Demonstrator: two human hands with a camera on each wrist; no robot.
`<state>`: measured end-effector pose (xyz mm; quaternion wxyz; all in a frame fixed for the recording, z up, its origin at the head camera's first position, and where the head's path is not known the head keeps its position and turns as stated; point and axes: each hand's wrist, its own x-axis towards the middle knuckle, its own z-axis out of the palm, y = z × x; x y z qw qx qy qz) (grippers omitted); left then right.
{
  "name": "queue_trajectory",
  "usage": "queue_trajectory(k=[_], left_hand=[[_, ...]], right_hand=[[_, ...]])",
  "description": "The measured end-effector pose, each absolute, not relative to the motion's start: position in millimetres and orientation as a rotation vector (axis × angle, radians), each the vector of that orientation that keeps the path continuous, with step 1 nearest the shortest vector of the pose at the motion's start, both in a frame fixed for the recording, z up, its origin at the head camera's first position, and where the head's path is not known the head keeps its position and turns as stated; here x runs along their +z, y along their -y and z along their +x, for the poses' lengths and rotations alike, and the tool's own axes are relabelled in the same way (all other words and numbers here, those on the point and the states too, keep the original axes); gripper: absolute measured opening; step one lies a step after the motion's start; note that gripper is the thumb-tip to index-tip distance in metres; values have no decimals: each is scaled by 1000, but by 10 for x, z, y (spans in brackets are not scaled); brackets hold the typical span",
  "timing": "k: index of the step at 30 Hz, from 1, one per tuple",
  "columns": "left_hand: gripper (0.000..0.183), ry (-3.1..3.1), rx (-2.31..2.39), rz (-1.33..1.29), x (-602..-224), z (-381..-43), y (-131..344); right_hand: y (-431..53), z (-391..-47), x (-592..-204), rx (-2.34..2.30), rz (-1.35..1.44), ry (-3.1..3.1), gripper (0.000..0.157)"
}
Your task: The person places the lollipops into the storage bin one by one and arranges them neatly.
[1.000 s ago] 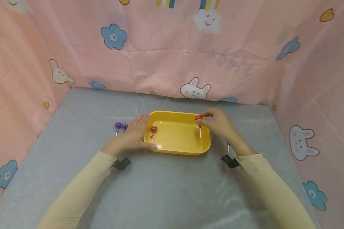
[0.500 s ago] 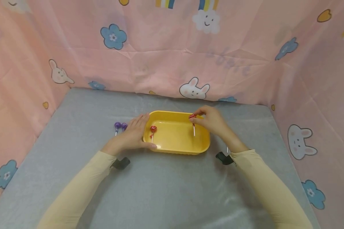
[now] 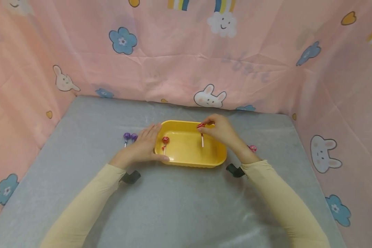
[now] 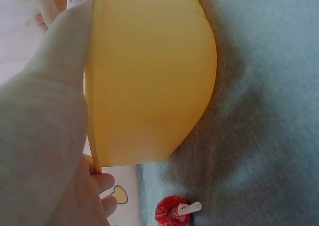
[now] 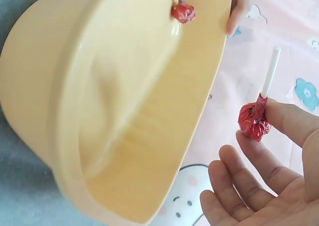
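Note:
A yellow plastic tub (image 3: pixel 189 164) stands mid-table. My left hand (image 3: pixel 144 144) lies across its left end, fingers straight along that side and the thumb over the near rim. Inside the tub, near that hand, lies a red-wrapped lollipop (image 3: pixel 165 140). My right hand (image 3: pixel 220 131) pinches a second red lollipop (image 5: pixel 254 121) by its wrapped head between thumb and index finger, over the far right part of the tub. Its white stick points down toward the tub floor. The other right fingers are loosely bent in the right wrist view.
Two purple lollipops (image 3: pixel 127 136) lie left of the tub, partly behind the left hand. Another red lollipop (image 4: pixel 172 211) shows on the cloth in the left wrist view. A pink lollipop (image 3: pixel 252 148) peeks out beside the right wrist. Pink printed curtains (image 3: pixel 161 75) surround the grey table (image 3: pixel 186 206).
My right hand has moved left over the tub with the red lollipop, away from the right rim. The pink lollipop has come into sight behind the right wrist. The left hand stays put.

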<state>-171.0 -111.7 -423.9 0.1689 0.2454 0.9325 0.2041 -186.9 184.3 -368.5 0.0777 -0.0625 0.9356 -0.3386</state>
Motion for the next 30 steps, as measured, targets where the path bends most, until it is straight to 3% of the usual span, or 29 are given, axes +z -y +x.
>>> queue_trajectory(k=[30], left_hand=[[132, -2656, 562, 702, -4264, -1717, 1118]], right_hand=[[-1454, -1893, -3783, -1057, -219, -2782, 29]])
